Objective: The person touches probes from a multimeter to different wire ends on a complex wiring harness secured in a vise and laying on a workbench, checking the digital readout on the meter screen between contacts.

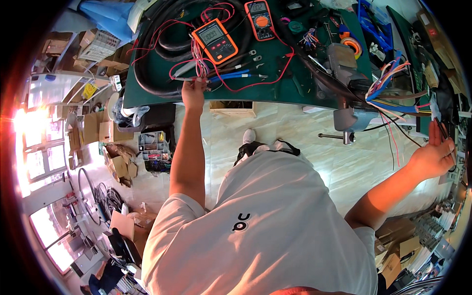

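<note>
L hand (pixel 194 91): arm fwd, pinching meter leads (pixel 198 61) at bench (pixel 268 92) edge
R hand (pixel 432 155): arm out rt, fingers up nr colored wires (pixel 378 92); grip can't tell
Writing: dark print on white shirt (pixel 265 211); digits on orange meter (pixel 215 42)

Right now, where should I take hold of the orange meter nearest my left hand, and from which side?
Come from your side and take the nearer half of the orange meter by its two long edges. It looks boxy and straight-sided, face up, turned askew. Red leads crowd its far end and bundled leads run by its left side, so approach slightly from the right.
</note>
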{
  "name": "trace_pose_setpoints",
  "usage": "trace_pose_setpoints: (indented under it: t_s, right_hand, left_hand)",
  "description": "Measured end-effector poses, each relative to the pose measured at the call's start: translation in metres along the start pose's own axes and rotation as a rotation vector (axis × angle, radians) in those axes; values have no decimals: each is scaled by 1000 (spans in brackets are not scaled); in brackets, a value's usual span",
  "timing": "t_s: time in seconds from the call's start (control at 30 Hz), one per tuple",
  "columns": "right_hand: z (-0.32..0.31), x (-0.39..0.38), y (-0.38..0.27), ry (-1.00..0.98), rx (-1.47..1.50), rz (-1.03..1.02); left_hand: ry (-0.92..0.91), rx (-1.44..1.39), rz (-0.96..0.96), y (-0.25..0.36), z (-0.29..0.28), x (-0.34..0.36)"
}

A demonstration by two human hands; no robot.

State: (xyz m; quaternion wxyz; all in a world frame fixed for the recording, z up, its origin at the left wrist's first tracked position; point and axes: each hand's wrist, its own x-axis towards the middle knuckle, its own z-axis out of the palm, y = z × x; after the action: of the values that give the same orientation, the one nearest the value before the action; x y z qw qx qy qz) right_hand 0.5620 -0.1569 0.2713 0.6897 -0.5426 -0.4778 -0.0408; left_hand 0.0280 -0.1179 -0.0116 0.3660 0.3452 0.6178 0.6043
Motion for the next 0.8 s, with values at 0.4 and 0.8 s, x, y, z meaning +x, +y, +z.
trace_pose_setpoints:
  t_s: [0.4, 0.8]
  right_hand:
    - [-36, -32, 22, 397, 192, 140]
    - [-50, -44, 10, 252, 216, 193]
  left_hand:
    - [97, -177, -101, 7, -13, -41]
    - [177, -90, 37, -31, 4, -36]
